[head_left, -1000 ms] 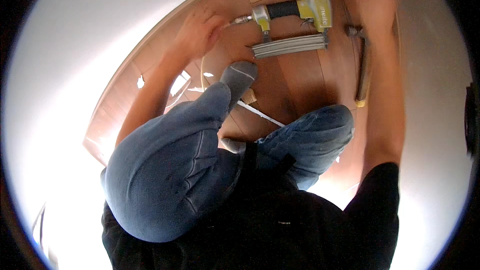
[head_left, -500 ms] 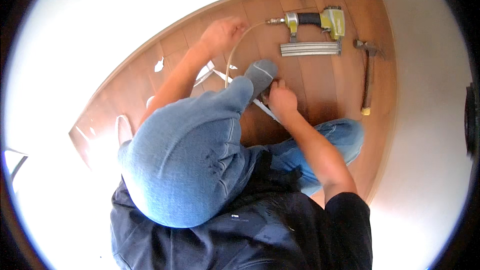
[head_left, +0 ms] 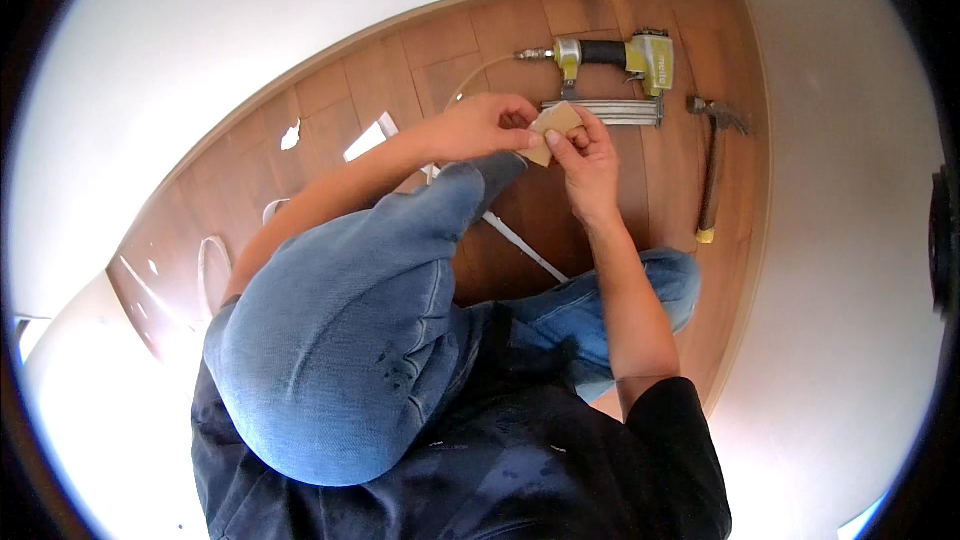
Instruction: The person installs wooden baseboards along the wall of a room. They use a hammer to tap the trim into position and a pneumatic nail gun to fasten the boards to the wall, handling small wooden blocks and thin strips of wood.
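Between my hands, above my foot, is a small tan square piece, perhaps card or thin board, pinched by both. My left hand grips its left edge; my right hand grips its right, thumb on its face. Just beyond lies a yellow-green and silver nail gun with a black handle, a long ribbed magazine and a thin hose. A hammer rests to the right on the wooden floor.
White scraps and a long pale strip lie on the floor. A white wall curves along the far side, a grey wall at right. My jeans-covered legs are folded in front of me.
My right hand has moved from beside the hammer down to my foot, then slightly up with the tan piece. My left hand has moved rightward and now holds it too.
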A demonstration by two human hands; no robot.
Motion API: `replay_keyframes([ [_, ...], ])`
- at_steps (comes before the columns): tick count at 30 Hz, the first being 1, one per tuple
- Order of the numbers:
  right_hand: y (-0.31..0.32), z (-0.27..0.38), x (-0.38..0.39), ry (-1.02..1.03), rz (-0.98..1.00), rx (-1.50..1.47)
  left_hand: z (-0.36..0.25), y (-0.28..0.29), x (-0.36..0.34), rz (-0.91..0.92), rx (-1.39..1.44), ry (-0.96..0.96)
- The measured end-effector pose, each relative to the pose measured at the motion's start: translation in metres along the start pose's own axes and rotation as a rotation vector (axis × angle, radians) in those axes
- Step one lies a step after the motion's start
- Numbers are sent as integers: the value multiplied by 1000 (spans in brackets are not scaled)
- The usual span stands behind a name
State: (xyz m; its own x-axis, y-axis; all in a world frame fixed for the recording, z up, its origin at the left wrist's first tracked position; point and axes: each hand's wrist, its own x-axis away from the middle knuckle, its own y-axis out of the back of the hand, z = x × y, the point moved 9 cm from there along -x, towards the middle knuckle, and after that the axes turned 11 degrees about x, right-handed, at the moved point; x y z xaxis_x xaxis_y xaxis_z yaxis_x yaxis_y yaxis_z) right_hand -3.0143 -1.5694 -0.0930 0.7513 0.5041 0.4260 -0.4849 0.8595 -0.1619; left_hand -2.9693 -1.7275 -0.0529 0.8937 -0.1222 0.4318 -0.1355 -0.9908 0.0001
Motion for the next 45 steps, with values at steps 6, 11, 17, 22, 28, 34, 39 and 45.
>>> replay_keyframes([
  [6, 0, 9, -8, 159, -84, 140, 31, -1, -18, -50, 232, 116],
  [11, 2, 57, 6, 515, -232, 606, 30, -14, -19, -18, 506, 206],
  [17, 12, 37, -5, 433, -177, 412, 27, -11, -26, -85, 498, 240],
  [22, 13, 28, -10, 336, -143, 326, 25, -9, -30, -97, 373, 236],
  [28, 11, 0, -22, 119, -97, 212, 9, 9, -30, -221, -24, 60],
  [34, 9, -11, -42, -214, 108, -286, -18, 2, -51, -283, -18, 33],
  [39, 30, -22, -56, -219, 89, -374, -46, -5, -79, -237, -163, 56],
  [45, 96, 8, -81, -62, -182, -258, -96, 9, -165, -138, -561, -178],
])
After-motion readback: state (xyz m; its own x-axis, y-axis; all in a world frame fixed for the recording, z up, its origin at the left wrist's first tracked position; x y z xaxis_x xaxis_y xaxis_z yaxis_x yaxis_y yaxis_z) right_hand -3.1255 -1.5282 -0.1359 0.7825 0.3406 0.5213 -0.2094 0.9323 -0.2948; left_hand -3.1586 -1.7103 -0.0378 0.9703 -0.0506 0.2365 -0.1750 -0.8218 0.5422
